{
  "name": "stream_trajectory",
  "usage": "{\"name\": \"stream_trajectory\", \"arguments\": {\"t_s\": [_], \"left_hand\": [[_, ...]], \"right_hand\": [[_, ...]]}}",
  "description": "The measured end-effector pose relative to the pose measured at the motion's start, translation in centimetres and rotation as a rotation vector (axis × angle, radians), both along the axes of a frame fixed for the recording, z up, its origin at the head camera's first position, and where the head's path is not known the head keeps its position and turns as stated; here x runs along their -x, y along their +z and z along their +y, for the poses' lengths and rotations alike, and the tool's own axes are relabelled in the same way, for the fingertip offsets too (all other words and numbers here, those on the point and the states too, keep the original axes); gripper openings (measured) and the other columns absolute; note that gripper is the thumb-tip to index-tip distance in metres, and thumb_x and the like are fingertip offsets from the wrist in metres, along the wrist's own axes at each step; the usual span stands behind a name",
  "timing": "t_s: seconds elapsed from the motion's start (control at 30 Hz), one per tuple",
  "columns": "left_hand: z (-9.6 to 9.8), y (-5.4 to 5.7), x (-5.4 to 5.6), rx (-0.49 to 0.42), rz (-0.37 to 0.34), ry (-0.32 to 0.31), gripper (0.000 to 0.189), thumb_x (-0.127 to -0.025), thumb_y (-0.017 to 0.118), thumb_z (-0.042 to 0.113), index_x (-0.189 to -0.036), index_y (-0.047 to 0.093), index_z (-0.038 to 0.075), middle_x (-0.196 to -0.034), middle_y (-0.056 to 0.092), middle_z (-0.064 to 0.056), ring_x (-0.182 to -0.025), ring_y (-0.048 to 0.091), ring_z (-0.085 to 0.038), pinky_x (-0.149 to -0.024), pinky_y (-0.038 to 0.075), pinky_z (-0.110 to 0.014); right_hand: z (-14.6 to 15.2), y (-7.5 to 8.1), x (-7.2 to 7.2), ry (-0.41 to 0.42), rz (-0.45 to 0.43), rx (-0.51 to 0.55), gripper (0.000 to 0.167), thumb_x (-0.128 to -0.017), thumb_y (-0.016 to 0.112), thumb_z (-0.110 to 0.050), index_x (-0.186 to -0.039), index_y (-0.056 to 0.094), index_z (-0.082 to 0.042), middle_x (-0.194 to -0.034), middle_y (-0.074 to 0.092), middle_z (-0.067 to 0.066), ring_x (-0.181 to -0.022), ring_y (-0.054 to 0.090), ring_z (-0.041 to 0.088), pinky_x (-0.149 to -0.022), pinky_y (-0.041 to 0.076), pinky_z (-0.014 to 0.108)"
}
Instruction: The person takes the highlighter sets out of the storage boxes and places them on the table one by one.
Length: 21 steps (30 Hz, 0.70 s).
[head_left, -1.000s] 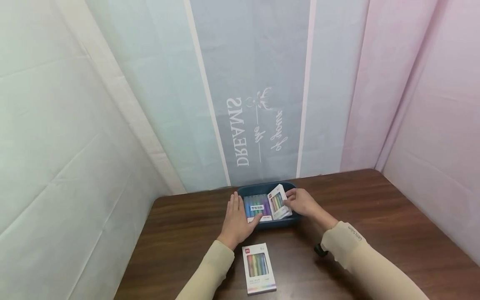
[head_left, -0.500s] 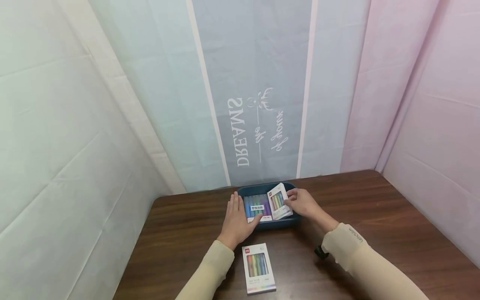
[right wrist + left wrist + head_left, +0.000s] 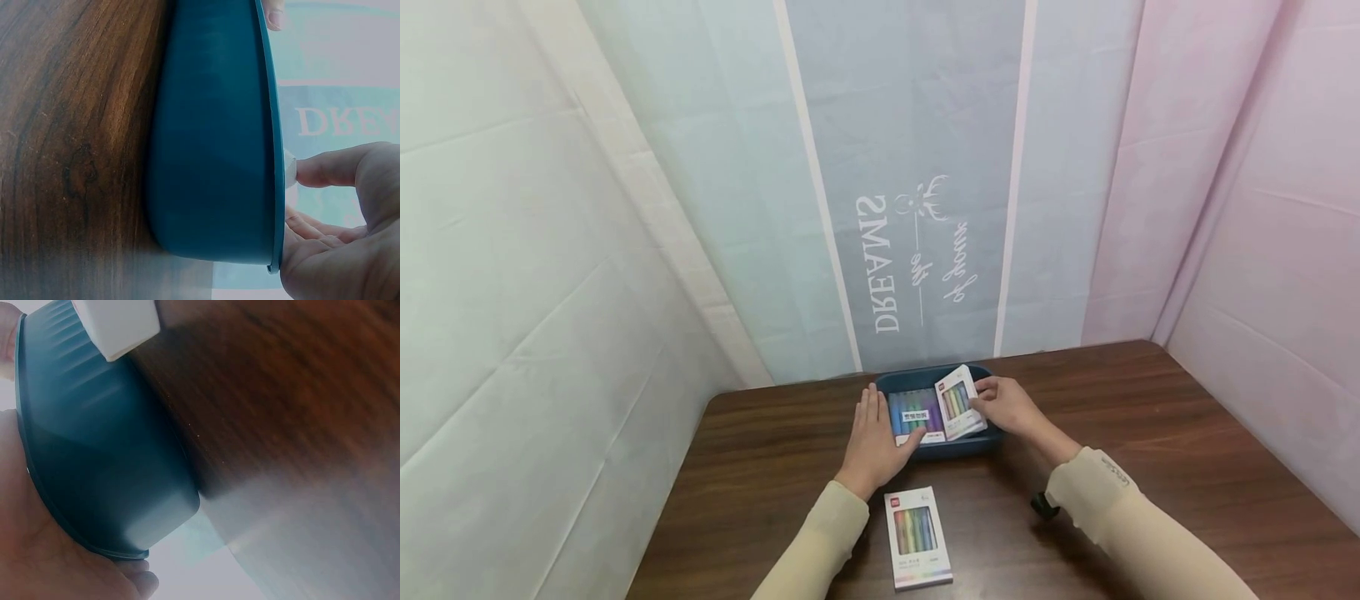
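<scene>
Rests the left hand against a dark teal bin, with fingertips showing past one end. Shows a white box at the top, in front of the bin's ribbed part, with brown wood-grain desk alongside.

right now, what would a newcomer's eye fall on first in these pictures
Probably the backdrop behind the table, with its sideways white lettering. Next comes the blue tub near the far edge, where the right hand holds a tilted white box and the left hand touches one end. A similar box lies in front.
</scene>
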<state>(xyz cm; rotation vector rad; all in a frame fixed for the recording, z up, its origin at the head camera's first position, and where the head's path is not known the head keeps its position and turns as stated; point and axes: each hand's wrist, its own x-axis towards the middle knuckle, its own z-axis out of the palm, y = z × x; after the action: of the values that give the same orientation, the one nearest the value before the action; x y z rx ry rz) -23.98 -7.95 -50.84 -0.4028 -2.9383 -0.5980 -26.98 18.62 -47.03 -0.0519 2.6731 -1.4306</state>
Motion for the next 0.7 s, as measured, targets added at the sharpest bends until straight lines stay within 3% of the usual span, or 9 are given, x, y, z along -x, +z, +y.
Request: {"name": "stream_trajectory", "arguments": {"t_s": [0.7], "left_hand": [[-0.05, 0.14, 0.07, 0.000, -0.004, 0.001, 0.106, -0.102, 0.052, 0.072, -0.165, 0.027, -0.010, -0.177, 0.014, -0.027, -0.165, 0.013, -0.041, -0.133, 0.018, -0.051]], "right_hand": [[0.53, 0.00, 0.01, -0.017, -0.029, 0.092, 0.045, -0.105, 0.070, -0.016, -0.140, 0.060, 0.010, -0.120, 0.075, 0.026, -0.091, 0.075, 0.022, -0.074, 0.061, 0.032]]}}
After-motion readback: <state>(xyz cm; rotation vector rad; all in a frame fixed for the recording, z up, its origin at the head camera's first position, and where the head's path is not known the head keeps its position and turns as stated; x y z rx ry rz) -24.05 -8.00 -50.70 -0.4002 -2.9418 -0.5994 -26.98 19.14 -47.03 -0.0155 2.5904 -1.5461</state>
